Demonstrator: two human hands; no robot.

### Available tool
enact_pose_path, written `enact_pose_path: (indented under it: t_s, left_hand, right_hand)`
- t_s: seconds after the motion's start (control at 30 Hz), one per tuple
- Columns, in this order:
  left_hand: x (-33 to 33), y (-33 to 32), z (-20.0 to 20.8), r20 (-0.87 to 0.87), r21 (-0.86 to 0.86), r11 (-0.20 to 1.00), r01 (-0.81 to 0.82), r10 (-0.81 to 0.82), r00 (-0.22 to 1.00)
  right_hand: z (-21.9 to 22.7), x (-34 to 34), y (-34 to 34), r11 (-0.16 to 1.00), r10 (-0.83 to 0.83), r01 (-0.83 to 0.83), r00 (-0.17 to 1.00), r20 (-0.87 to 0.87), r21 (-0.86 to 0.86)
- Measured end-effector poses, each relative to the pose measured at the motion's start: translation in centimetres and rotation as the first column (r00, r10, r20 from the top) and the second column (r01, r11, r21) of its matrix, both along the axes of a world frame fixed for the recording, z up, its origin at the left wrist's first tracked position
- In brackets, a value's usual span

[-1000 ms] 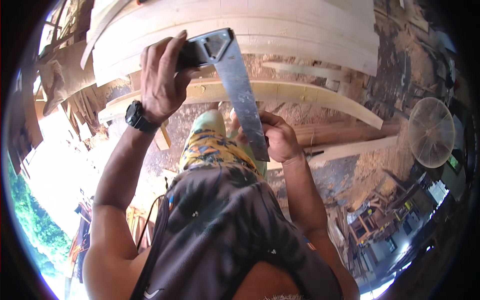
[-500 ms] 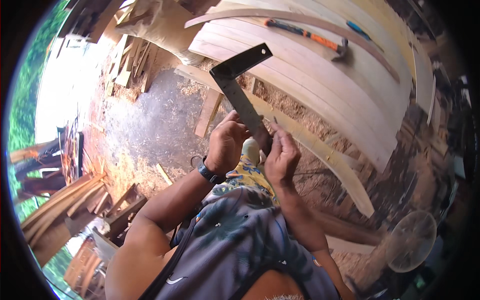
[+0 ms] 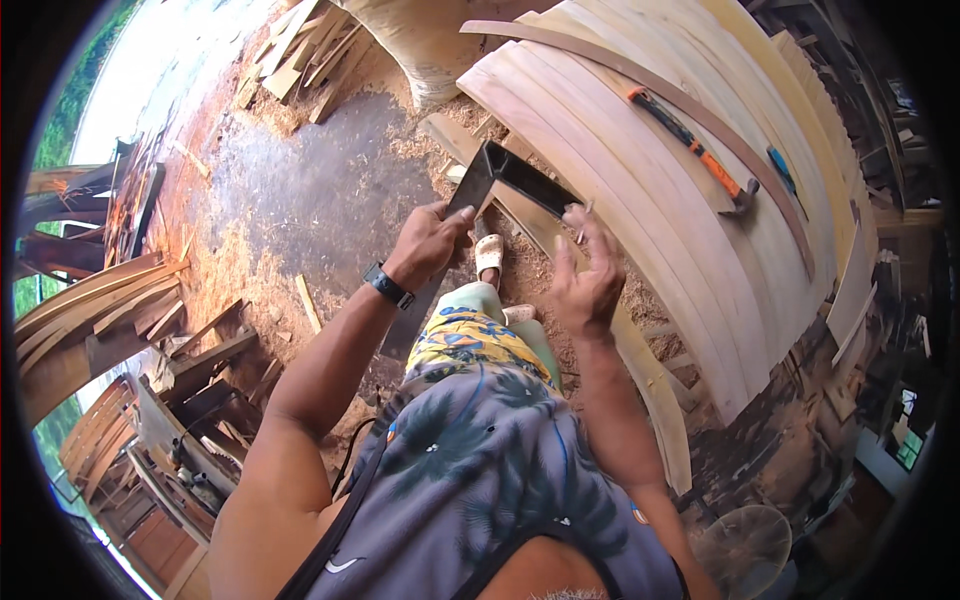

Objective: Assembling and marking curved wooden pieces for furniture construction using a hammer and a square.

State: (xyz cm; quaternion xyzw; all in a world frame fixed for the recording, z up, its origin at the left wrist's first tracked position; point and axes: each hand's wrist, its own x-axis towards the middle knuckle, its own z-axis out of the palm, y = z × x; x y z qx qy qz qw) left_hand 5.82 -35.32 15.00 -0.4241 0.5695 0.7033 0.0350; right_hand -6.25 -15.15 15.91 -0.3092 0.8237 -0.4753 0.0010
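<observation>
My left hand [image 3: 432, 245], with a dark watch on its wrist, is closed around the long blade of a black try square [image 3: 480, 178]. The blade slants down toward my lap, and the square's shorter, thicker arm points right toward the planks. Near the end of that arm is my right hand [image 3: 588, 275], its fingers raised and partly bent, the thumb apart. A small, thin thing shows at its fingertips, too small to name. Whether those fingertips touch the square I cannot tell.
Pale curved planks [image 3: 640, 190] lie side by side at the right. On them rest a claw hammer [image 3: 700, 155] with an orange and black handle, a brown curved strip [image 3: 640, 72] and a blue-handled tool [image 3: 780, 168]. Wood offcuts [image 3: 300, 55], a sack [image 3: 415, 40] and a round fan [image 3: 745, 550] stand around.
The square has turned, its corner now higher than my hands and its short arm pointing down to the right. My left hand grips the blade; my right hand has moved to the short arm's end.
</observation>
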Motion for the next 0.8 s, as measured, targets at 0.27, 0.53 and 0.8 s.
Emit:
enact_pose_path:
  t_s: [0.27, 0.53, 0.8]
  left_hand:
    - [-3.2, -1.9, -1.8, 0.091, 0.082, 0.984, 0.158, -0.165, 0.982]
    - [-4.2, -5.0, -3.9, 0.185, 0.007, 0.948, 0.318, -0.314, 0.931]
    - [-6.5, -5.1, -2.7, 0.34, -0.108, 0.953, 0.284, -0.233, 0.911]
  right_hand:
    - [-2.7, -5.1, -1.0, 0.952, 0.086, -0.105, 0.993, 0.08, 0.289]
    - [-4.5, -6.1, -0.1, 0.945, 0.096, -0.2, 0.926, 0.366, 0.26]
    - [-4.8, -7.4, 0.4, 0.938, 0.244, -0.313, 0.902, 0.357, 0.151]
